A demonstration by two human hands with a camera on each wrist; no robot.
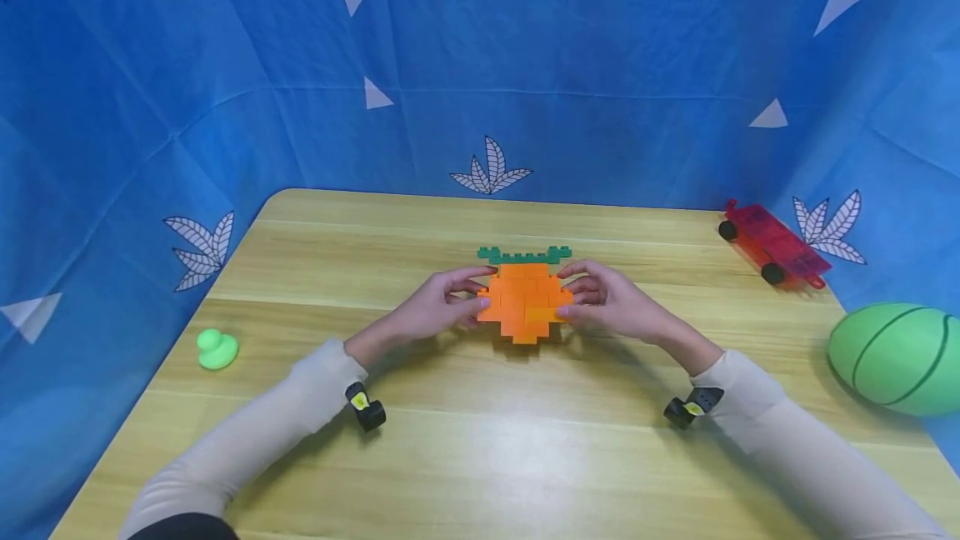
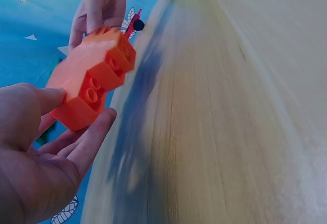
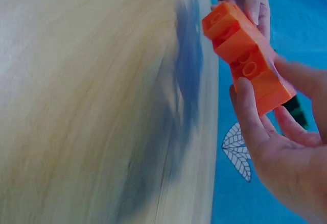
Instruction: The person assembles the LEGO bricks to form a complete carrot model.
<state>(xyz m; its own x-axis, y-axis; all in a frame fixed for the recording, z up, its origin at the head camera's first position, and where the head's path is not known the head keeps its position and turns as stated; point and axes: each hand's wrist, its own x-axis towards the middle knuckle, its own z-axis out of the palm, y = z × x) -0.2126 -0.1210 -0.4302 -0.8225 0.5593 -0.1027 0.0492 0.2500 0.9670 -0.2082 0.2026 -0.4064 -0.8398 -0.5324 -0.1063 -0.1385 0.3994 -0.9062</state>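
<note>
In the head view, an orange building-block model with stepped edges is between my two hands, a green block strip along its far edge. My left hand grips its left side, thumb on the near face and fingers behind and below. The right side is held the same way by my right hand. Both wrist views show the orange model tilted over the table, hollow tubes on its underside. Part of the green strip appears behind the right hand's fingers in the right wrist view.
On the wooden table, a small light-green duck-like toy stands at the left. A red toy car is at the back right, and a green ball lies at the right edge. Blue patterned cloth hangs around the table.
</note>
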